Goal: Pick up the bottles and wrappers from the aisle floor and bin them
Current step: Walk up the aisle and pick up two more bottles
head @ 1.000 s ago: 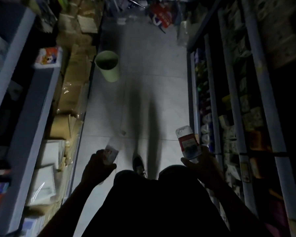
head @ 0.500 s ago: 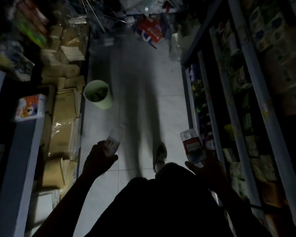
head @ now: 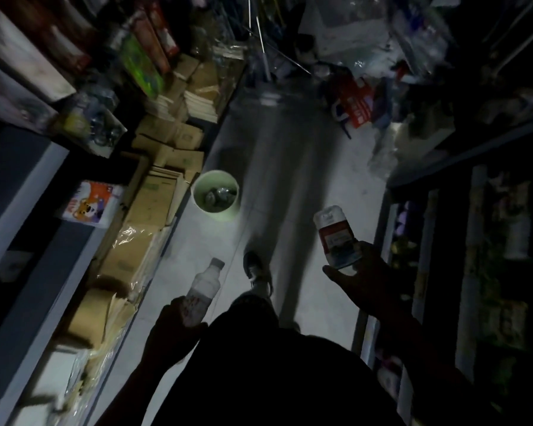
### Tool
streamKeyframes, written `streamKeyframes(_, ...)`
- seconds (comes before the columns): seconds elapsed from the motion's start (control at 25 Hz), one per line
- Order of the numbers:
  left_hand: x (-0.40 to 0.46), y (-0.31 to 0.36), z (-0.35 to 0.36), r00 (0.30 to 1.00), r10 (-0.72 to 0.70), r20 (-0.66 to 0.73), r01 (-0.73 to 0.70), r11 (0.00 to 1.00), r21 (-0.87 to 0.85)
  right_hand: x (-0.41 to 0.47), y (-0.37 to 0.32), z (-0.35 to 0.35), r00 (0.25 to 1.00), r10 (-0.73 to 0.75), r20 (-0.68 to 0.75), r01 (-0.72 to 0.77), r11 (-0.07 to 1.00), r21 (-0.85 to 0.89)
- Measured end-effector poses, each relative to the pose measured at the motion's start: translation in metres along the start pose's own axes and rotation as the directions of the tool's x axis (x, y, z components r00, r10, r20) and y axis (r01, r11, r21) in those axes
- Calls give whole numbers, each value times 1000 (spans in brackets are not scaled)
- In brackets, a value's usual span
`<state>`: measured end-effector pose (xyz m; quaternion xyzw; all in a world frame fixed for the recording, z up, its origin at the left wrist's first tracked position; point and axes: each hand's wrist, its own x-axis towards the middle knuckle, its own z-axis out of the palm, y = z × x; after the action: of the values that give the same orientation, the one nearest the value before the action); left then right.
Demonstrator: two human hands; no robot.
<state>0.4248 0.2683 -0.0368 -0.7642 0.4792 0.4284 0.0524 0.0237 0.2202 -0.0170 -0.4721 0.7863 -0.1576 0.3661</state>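
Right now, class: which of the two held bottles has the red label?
The wide bottle in the right hand; the left hand holds a slimmer, pale bottle.

Dim tiled floor (head: 314,186); stocked shelves (head: 486,272)

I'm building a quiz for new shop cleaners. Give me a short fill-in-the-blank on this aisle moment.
1. Each hand holds one ____; the left hand grips the clear one.
2. The label on the right hand's bottle is mostly ____.
3. The pale green bin stands on the floor beside the stacked ____ boxes.
4. The bin already has ____ inside.

Missing words: bottle; red; cardboard; rubbish
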Motion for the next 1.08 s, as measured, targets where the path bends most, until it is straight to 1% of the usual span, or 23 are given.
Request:
streamKeyframes(0.08,34,18,-21,1000,-15,-5,15,1000,-25,43,-30,-1,1000,-9,12,10,999,-33)
streamKeyframes(0.28,132,87,-93,1000,1,-7,-1,1000,-14,121,-100,-6,995,59,86,-56,998,-40)
streamKeyframes(0.32,155,103,-109,1000,-1,-17,1,1000,2,137,-111,-7,993,73,89,-69,997,-42)
streamKeyframes(0.44,206,153,-154,996,65,-59,-62,997,55,177,-134,-13,987,107,123,-109,994,15)
streamKeyframes(0.56,248,200,-192,992,64,-108,-62,998,21,217,-160,-22,981,132,139,-136,991,17)
streamKeyframes(0.64,280,220,-209,988,52,-144,-53,999,-6,255,-179,-27,978,116,174,-117,993,-7)
streamKeyframes(0.76,310,244,-222,984,-32,-177,21,998,-65,328,-206,-31,969,63,237,-51,997,-57)
streamKeyframes(0.88,324,265,-225,963,-196,-185,142,952,-271,401,-245,-33,923,12,385,6,999,-43)
streamKeyframes(0.92,330,269,-224,952,-246,-183,178,930,-321,425,-259,-30,891,10,454,10,999,-41)
streamKeyframes(1.04,350,273,-217,921,-365,-137,294,881,-370,485,-287,4,781,22,625,1,999,-36)
streamKeyframes(1.08,358,274,-214,915,-387,-113,320,868,-379,498,-292,20,746,45,665,-36,999,-27)
